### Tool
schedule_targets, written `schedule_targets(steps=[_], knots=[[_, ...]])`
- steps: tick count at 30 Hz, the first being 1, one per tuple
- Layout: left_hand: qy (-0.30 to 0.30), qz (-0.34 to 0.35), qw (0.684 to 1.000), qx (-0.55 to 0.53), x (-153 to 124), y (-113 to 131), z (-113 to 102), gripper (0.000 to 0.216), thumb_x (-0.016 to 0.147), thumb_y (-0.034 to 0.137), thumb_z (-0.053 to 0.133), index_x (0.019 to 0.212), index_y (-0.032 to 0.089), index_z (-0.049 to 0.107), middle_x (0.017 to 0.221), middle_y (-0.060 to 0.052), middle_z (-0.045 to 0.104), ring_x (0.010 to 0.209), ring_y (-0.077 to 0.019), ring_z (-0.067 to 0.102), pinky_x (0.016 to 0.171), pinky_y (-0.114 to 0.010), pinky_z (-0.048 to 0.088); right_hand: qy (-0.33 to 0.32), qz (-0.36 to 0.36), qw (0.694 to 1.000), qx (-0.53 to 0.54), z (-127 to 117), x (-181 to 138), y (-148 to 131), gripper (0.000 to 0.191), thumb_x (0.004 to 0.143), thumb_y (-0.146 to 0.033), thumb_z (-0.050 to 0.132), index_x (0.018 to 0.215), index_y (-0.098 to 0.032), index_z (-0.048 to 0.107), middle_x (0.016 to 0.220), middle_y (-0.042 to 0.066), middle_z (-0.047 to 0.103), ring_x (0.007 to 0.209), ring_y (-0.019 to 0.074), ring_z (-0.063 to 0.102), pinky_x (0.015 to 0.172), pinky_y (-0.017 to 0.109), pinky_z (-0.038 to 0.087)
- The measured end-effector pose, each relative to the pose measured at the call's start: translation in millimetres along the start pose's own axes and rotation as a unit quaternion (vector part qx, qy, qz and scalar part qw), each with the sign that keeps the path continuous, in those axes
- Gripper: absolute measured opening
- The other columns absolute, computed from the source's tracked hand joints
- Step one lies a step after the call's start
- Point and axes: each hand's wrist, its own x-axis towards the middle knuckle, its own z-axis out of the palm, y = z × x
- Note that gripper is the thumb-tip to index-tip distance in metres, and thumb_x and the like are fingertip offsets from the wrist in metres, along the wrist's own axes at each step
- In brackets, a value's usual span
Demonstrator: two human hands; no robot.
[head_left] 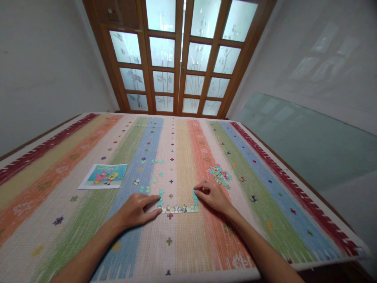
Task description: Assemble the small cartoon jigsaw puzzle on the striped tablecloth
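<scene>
Left hand [138,210] and right hand [213,195] at the frame [178,208], table's [176,253] near edge.
Left flat, forefinger on its left corner; right pinches a piece [194,195] at the right end. I'd steady the frame, press straight down.

left hand [137,210] | right hand [213,194] | forearms bare (to frame edge)

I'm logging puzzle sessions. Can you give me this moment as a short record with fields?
surface: striped mat
work: partial puzzle frame, bottom edge plus two short sides
left hand: flat, index finger on frame's left corner
right hand: fingers curled at top of frame's right side
pile of loose pieces: just beyond right hand
scattered pieces: beyond left hand
reference picture: left of the frame
</scene>
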Motion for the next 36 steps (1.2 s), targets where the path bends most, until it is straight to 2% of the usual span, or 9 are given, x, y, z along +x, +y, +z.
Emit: schedule_targets(steps=[17,21,27,31,33,36], knots=[[0.02,0.013,1.0,-0.007,0,0,0,0.026,0.092,0.036,0.065,0.109,0.018,0.073,0.055,0.005,0.058,0.046,-0.0118,0.053,0.051,-0.023,0.04,0.039,-0.01,0.999,-0.028,8,0,3,0.004,0.08,-0.016,0.069,0.08,-0.018,0.073,0.078,0.004,0.07,0.071,0.0179,0.062,0.069,0.031,0.047],[0.036,0.027,0.999,-0.01,0,0,1,0.026,0.092,0.036,0.066,0.108,0.016,0.072,0.054,0.006,0.057,0.045,-0.011,0.053,0.05,-0.022,0.039,0.037,-0.022,0.999,-0.008,5,1,5,0.01,0.086,-0.019,0.063,0.083,-0.019,0.073,0.079,0.004,0.07,0.073,0.018,0.062,0.071,0.031,0.047],[0.064,0.032,0.997,0.003,0,2,2,0.027,0.092,0.035,0.066,0.109,0.015,0.072,0.052,0.007,0.056,0.042,-0.01,0.051,0.05,-0.022,0.039,-0.007,-0.046,0.998,-0.036,-8,-2,2,0.014,0.085,-0.022,0.067,0.096,-0.018,0.074,0.083,0.004,0.065,0.075,0.0181,0.059,0.072,0.032,0.046],[0.066,0.051,0.996,0.015,1,3,0,0.027,0.093,0.035,0.064,0.109,0.015,0.071,0.052,0.007,0.056,0.042,-0.0098,0.051,0.048,-0.022,0.037,-0.055,-0.063,0.994,-0.064,-14,-5,-1,0.028,0.078,-0.028,0.078,0.104,-0.018,0.074,0.086,0.004,0.063,0.077,0.0186,0.058,0.073,0.032,0.046],[0.066,0.056,0.996,0.017,1,2,0,0.025,0.094,0.035,0.064,0.107,0.015,0.072,0.052,0.006,0.057,0.042,-0.0097,0.051,0.048,-0.022,0.036,-0.066,-0.065,0.993,-0.071,-16,-5,0,0.034,0.074,-0.031,0.083,0.105,-0.018,0.075,0.089,0.004,0.063,0.079,0.0193,0.059,0.074,0.032,0.046],[0.067,0.057,0.996,0.018,1,1,1,0.023,0.094,0.035,0.065,0.104,0.015,0.072,0.054,0.006,0.059,0.043,-0.0097,0.052,0.048,-0.022,0.037,-0.076,-0.06,0.992,-0.081,-17,-6,2,0.033,0.072,-0.031,0.085,0.101,-0.018,0.075,0.092,0.005,0.063,0.081,0.0199,0.059,0.074,0.033,0.045]])
